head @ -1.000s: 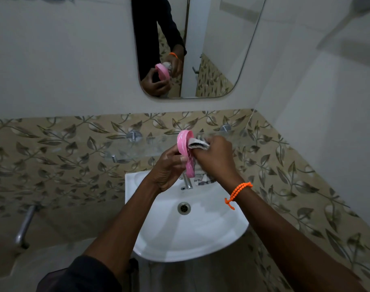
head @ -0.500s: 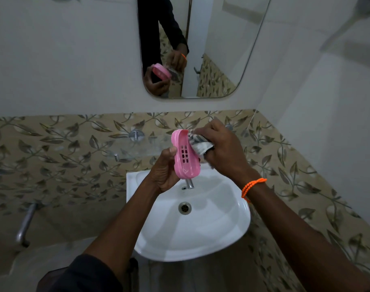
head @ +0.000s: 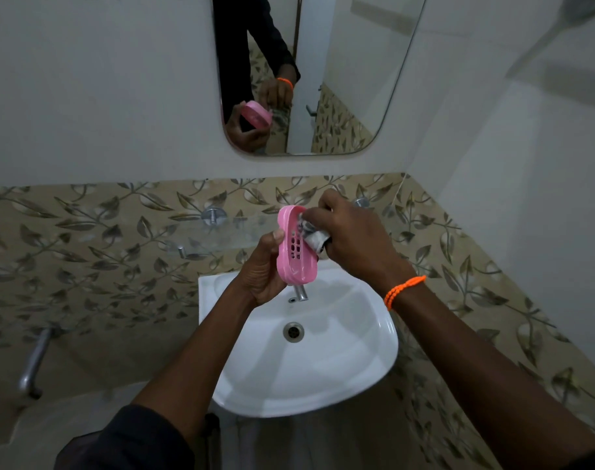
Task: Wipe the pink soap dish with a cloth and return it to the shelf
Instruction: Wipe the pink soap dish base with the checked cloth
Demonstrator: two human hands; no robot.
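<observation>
My left hand (head: 260,271) grips the pink soap dish (head: 294,262) by its left edge and holds it on end above the basin, its slotted inside facing me. My right hand (head: 355,234), with an orange bead bracelet at the wrist, presses a crumpled grey-white cloth (head: 311,234) into the upper part of the dish. Just behind the hands, a glass shelf (head: 221,232) runs along the leaf-patterned tiles on chrome brackets.
A white wash basin (head: 363,344) with a chrome tap (head: 301,293) sits directly below the hands. A mirror (head: 340,79) on the wall reflects the hands and dish. A chrome pipe (head: 33,364) sticks out low at the left. A white wall closes in on the right.
The dish has turned from edge-on to show its slotted inside. My right hand with the cloth has shifted from the dish's edge into its upper inside.
</observation>
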